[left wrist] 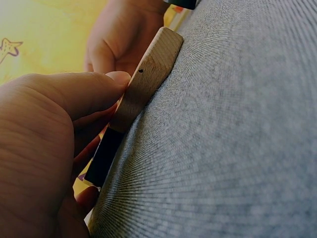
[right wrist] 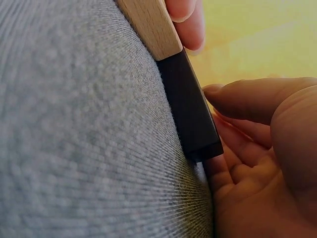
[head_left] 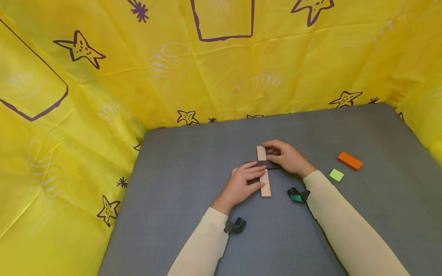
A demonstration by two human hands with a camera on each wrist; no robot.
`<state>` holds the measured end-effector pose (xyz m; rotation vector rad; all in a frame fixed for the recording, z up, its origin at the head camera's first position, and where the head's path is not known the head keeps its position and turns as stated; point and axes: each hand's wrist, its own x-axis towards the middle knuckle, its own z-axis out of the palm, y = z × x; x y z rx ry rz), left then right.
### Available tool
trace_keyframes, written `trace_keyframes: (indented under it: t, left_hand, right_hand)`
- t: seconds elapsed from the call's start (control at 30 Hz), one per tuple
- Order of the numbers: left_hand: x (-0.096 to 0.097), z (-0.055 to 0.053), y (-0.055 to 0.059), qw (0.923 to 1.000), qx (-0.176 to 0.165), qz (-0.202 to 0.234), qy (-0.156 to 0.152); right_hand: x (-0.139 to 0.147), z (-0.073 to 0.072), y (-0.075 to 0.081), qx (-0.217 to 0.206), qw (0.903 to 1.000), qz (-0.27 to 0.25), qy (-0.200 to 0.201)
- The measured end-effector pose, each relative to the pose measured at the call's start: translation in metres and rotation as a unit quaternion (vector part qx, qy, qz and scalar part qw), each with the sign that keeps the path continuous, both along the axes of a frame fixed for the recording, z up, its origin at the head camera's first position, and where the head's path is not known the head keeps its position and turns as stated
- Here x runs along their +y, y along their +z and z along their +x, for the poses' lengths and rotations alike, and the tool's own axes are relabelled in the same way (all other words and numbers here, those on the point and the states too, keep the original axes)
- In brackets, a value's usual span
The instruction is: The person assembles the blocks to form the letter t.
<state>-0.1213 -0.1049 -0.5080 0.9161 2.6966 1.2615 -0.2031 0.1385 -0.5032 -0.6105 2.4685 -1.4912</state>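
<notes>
A yellow cloth (head_left: 221, 92) printed with starfish and fish rises behind the grey table (head_left: 172, 184), over which two beige sleeves, the left one (head_left: 200, 245) and the right one (head_left: 348, 226), reach forward. The left hand (head_left: 239, 186) has its fingers stretched out and grips nothing, its thumb touching the near pale wooden block (head_left: 266, 191) and its fingertips lying about the crossing beyond. The right hand (head_left: 287, 156) is bent with thumb and forefinger apart at the right side of the far pale wooden block (head_left: 261, 153); whether it pinches that block I cannot tell. Dark wood (right wrist: 190, 106) runs crosswise between the pale blocks, forming a cross at the table's middle. Well to the right lie an orange block (head_left: 350, 161) and, just beside it, a smaller light-green block (head_left: 336, 175).
</notes>
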Motion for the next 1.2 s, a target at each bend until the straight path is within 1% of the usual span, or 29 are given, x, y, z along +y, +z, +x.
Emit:
trace_keyframes:
  t: [0.4,0.57,0.77,0.87,1.0,1.2]
  left_hand:
    - [0.000,0.001,0.002,1.0000,0.003,0.000,0.000]
    - [0.000,0.002,0.001,1.0000,0.006,-0.001,0.004]
    - [0.001,0.002,0.001,1.0000,0.005,0.001,0.004]
    - [0.001,0.002,0.000,1.0000,0.000,0.002,0.005]
    - [0.001,0.002,0.001,1.0000,-0.005,0.002,0.006]
    - [0.001,0.002,0.001,0.9999,-0.006,0.001,0.008]
  right_hand:
    - [0.004,0.003,0.002,-0.007,0.9998,-0.011,-0.012]
    - [0.005,0.004,-0.002,-0.010,0.9995,-0.016,-0.024]
    - [0.008,0.007,-0.003,-0.007,0.9989,-0.038,-0.027]
    - [0.009,0.007,-0.003,-0.013,0.9981,-0.051,-0.030]
    - [0.010,0.009,0.001,-0.023,0.9970,-0.065,-0.037]
    - [0.012,0.013,0.010,-0.025,0.9954,-0.084,-0.038]
